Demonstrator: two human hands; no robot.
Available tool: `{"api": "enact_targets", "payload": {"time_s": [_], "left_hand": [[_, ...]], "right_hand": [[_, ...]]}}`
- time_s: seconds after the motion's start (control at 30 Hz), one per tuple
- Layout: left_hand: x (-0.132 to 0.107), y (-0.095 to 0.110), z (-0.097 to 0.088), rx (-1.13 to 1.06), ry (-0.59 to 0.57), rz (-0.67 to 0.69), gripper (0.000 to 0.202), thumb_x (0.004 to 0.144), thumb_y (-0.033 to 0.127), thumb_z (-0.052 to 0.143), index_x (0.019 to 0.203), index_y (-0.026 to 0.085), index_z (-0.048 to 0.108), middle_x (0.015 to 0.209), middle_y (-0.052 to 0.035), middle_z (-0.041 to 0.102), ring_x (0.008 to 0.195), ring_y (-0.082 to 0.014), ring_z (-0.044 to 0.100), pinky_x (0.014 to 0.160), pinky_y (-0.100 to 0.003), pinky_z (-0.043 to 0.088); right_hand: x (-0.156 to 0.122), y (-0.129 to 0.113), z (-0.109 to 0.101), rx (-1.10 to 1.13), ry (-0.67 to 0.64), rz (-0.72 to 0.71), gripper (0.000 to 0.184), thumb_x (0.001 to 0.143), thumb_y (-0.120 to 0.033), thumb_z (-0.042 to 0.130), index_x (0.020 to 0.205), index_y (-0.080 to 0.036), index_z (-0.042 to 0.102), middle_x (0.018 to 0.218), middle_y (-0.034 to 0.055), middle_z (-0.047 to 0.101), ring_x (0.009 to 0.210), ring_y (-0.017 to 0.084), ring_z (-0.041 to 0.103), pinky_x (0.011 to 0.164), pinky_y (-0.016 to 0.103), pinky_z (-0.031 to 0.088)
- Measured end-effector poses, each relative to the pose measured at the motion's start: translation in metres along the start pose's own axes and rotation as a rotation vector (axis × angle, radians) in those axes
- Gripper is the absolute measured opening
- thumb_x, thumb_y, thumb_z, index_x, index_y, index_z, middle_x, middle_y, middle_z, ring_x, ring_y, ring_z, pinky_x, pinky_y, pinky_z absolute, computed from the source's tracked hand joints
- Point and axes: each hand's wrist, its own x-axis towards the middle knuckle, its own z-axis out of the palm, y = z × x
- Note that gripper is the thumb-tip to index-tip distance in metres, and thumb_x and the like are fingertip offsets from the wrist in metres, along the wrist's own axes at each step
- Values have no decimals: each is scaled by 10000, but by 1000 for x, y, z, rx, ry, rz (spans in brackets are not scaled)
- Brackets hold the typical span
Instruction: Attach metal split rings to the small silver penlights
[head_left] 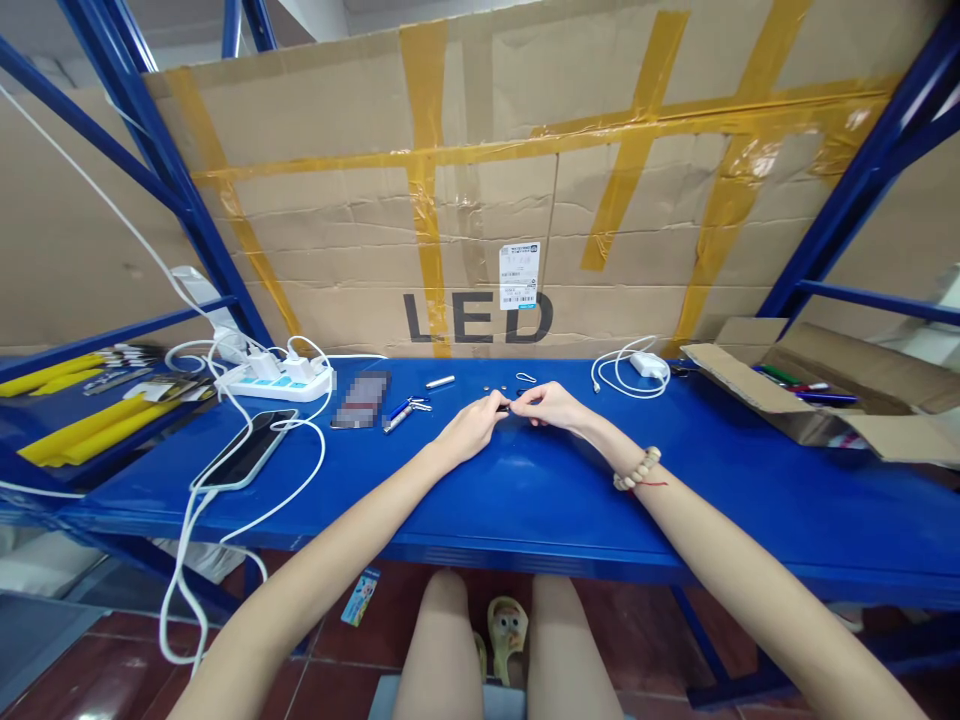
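Head view: we see the left hand (pixel 474 424) and right hand (pixel 553 407) close together over the middle of the blue desk (pixel 570 500), their fingertips meeting at a small dark piece (pixel 504 408). The left hand pinches it; the right hand's thumb and fingers are drawn in at its other side, though we cannot tell whether they grip it too. Just beyond the hands we find tiny round pieces (pixel 486 389) and a pale loop-shaped clip (pixel 526 378) (too small for us to make out fully), with a silver tube (pixel 440 382) to the left. A smartphone (pixel 247 450) lies near the white power strip (pixel 279 384), and a white charger (pixel 648 366) sits right of the hands.
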Motion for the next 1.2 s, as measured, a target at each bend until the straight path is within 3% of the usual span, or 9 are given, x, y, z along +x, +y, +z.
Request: {"api": "enact_targets", "payload": {"time_s": [0.4, 0.63, 0.9, 1.03, 1.2], "left_hand": [[2, -6, 6, 36, 161, 3, 90, 903, 166, 382, 959, 163, 453, 1040, -115, 615, 1002, -194, 590, 854, -334, 487], [3, -11, 10, 158, 161, 39, 203, 902, 166, 386, 1072, 168, 497, 1098, -103, 612, 1025, -204, 578, 909, -378, 458], [6, -5, 7, 109, 178, -63, 244, 902, 164, 380, 1103, 169, 518, 1091, -82, 627, 1015, -181, 585, 883, -316, 477], [7, 1, 6, 128, 160, -135, 244, 912, 190, 365, 1102, 197, 518, 1105, -54, 627, 1030, -175, 581, 878, -299, 469], [6, 6, 1, 123, 94, -241, 251, 933, 259, 318, 1102, 252, 503, 1108, -16, 625, 982, -174, 602, 768, -265, 480]], "right_hand": [[-10, -19, 8, 105, 26, 82, 450, 540, -553, 724, 635, -124, 626, 463, -33, 482, 438, 43, 389, 414, 183, 267], [-10, -17, 9, 157, 4, 110, 461, 541, -570, 716, 637, -130, 618, 476, -31, 475, 461, 44, 391, 411, 172, 254], [-5, -14, 12, 166, 86, 86, 438, 561, -549, 717, 612, -128, 610, 487, -25, 485, 462, 47, 413, 430, 174, 309], [-3, -11, 9, 147, 103, 31, 429, 585, -540, 704, 637, -120, 638, 505, -17, 503, 463, 47, 420, 427, 172, 322], [-2, -9, 3, 87, 145, -182, 498, 569, -511, 724, 895, -138, 683, 765, 39, 624, 480, 55, 482, 414, 185, 365]]}}
